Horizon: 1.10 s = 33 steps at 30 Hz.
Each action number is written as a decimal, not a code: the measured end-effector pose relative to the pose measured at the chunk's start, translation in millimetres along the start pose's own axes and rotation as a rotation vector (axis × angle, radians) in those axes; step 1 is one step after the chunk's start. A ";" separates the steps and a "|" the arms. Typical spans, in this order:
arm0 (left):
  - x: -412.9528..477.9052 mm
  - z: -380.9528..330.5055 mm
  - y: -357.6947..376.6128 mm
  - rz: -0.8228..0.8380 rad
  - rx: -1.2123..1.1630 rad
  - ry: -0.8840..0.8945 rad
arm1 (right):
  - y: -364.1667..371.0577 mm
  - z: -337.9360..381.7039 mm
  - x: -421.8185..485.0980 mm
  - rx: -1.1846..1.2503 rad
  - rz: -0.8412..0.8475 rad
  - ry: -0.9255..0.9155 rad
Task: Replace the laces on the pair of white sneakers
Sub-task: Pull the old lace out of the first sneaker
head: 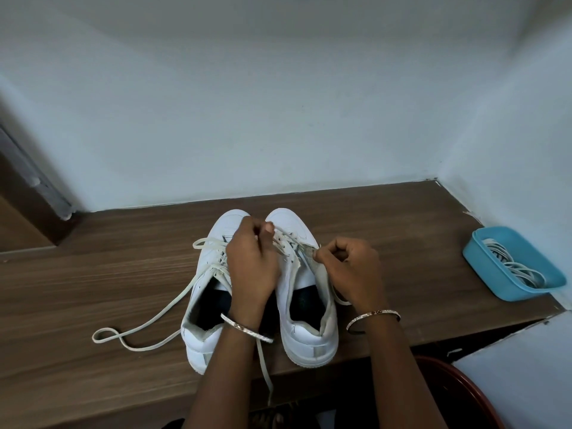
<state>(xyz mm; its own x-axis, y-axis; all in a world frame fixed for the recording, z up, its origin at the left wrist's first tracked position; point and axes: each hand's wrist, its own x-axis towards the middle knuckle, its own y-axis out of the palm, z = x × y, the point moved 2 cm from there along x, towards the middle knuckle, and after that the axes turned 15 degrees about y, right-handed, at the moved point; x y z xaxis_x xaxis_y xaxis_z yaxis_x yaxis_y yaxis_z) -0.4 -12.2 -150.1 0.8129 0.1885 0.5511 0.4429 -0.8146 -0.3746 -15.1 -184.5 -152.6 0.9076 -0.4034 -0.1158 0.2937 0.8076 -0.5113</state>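
Both white sneakers [305, 337] sat side by side on the worktop [93, 274], and I had my left hand [250, 261] pinching the right shoe's lace [289, 241] near the toe, my right hand [353, 267] pinching it by the eyelets: limp, light cord, I judged, best gripped close in.

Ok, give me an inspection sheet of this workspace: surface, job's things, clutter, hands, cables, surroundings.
Surface: wooden table, set into a wall corner.
Job's things: left sneaker, its loose lace trailing over the table; right sneaker; blue tray holding laces.
Clutter: nothing seen.
Grippers: left hand and right hand each pinch the right sneaker's lace.
Cables: nothing seen.
Surroundings: pale walls; red rim lower right.
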 end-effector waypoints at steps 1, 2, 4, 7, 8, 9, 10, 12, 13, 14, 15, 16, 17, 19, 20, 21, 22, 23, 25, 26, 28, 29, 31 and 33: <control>0.9 0.1 -1.2 -0.024 -0.194 -0.151 | 0.5 0.2 0.0 0.000 -0.008 0.009; 1.6 -2.8 -1.3 -0.036 -0.397 -0.308 | 1.0 0.2 0.2 0.000 -0.016 0.014; 3.7 -11.5 -4.8 -0.033 -0.661 -0.532 | 2.5 0.6 -0.2 0.008 -0.025 0.021; 9.8 -15.1 -13.8 0.008 -0.692 -0.549 | 3.8 0.6 -0.1 0.030 -0.032 0.026; 11.1 -13.0 -16.4 0.039 -0.569 -0.448 | 4.3 0.4 0.5 0.033 -0.030 0.030; 11.6 -11.3 -18.0 0.084 -0.378 -0.302 | 4.4 0.3 1.1 0.034 -0.024 0.032; 10.8 -10.1 -18.3 0.128 -0.163 -0.144 | 4.6 0.4 1.5 0.034 -0.015 0.030; 7.7 -15.1 -16.1 0.193 0.147 0.093 | 4.6 0.8 1.4 0.034 -0.002 0.017; 5.8 -18.2 -14.3 0.228 0.225 0.144 | 4.4 0.8 1.1 0.033 0.001 0.010; 4.0 -19.8 -11.9 0.266 0.274 0.172 | 4.2 1.1 0.8 0.032 0.004 0.006; 2.6 -20.1 -9.0 0.300 0.323 0.195 | 3.7 1.0 0.5 0.030 0.006 0.005; 1.9 -20.3 -7.5 0.328 0.379 0.225 | 3.5 0.9 0.5 0.027 0.009 0.005; 1.6 -20.2 -6.4 0.347 0.432 0.260 | 3.5 0.4 0.7 0.026 0.010 0.006; 1.4 -18.3 -4.8 0.341 0.501 0.333 | 3.6 -0.5 1.5 0.029 0.007 0.019; 1.5 -17.6 -4.2 0.323 0.523 0.368 | 3.7 -0.7 1.9 0.031 0.006 0.024; 1.6 -17.0 -4.9 0.290 0.537 0.396 | 4.3 -1.4 2.2 0.033 0.004 0.028; 2.8 -16.6 -6.4 0.242 0.531 0.404 | 4.1 -1.5 2.2 0.035 0.000 0.030; 4.7 -16.5 -9.6 0.181 0.500 0.376 | 4.1 -1.8 2.6 0.037 -0.002 0.034; 9.2 -13.9 -19.4 0.014 0.423 0.254 | 4.2 -2.1 2.7 0.045 -0.005 0.038; 11.0 -10.9 -25.6 -0.086 0.393 0.191 | 4.4 -2.3 2.7 0.052 -0.005 0.041; 11.2 -6.6 -37.7 -0.261 0.356 0.076 | 5.0 -2.0 2.6 0.064 -0.002 0.047; 10.4 -6.2 -41.9 -0.313 0.352 0.037 | 5.3 -2.0 2.6 0.066 0.000 0.049; 10.1 -8.3 -43.7 -0.321 0.424 0.041 | 6.1 -1.8 2.8 0.064 -0.002 0.045; 9.6 -15.3 -36.8 -0.186 0.532 0.170 | 6.0 -1.3 2.7 0.063 -0.004 0.039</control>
<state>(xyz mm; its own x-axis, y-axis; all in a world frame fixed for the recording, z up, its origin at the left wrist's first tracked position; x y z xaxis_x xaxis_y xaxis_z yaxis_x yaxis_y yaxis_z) -14.7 11.2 -119.6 0.6505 0.1755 0.7389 0.7370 -0.3809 -0.5584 -11.3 -181.3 -157.1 0.8943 -0.4225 -0.1473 0.3170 0.8306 -0.4578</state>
